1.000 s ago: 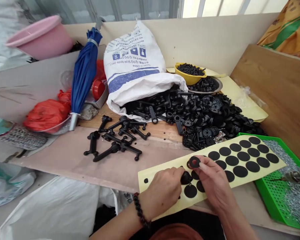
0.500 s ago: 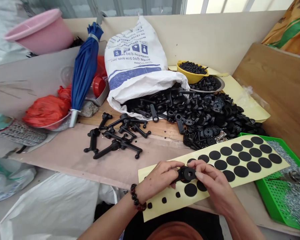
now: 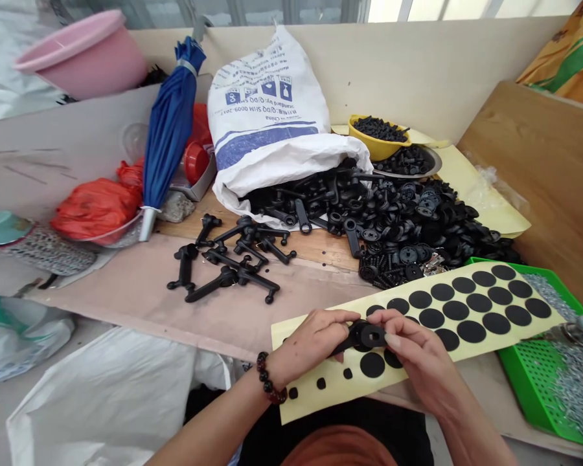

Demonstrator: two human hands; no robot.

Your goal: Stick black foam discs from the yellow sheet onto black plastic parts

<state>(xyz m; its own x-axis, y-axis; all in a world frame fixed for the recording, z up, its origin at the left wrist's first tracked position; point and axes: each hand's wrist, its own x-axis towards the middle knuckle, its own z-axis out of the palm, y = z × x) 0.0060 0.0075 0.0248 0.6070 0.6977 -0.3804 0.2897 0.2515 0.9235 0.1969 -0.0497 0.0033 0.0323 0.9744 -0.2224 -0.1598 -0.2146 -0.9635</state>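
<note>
We saw "Q/DQ SHM" on the sack [image 3: 272, 120] beyond our hands; our left grip [image 3: 344, 330] clasped a crank [image 3: 354, 335], our right grip [image 3: 385, 327] pinched a ring [image 3: 367, 335] over its end, above the sheet [image 3: 334, 389].

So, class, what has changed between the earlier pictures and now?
The right hand has moved the black ring slightly left and down, from apart to against the black part in the left hand. The left hand has shifted forward, uncovering small black spots on the yellow sheet. Neither of the hands let go. The loose black handles and green tray stayed put.
</note>
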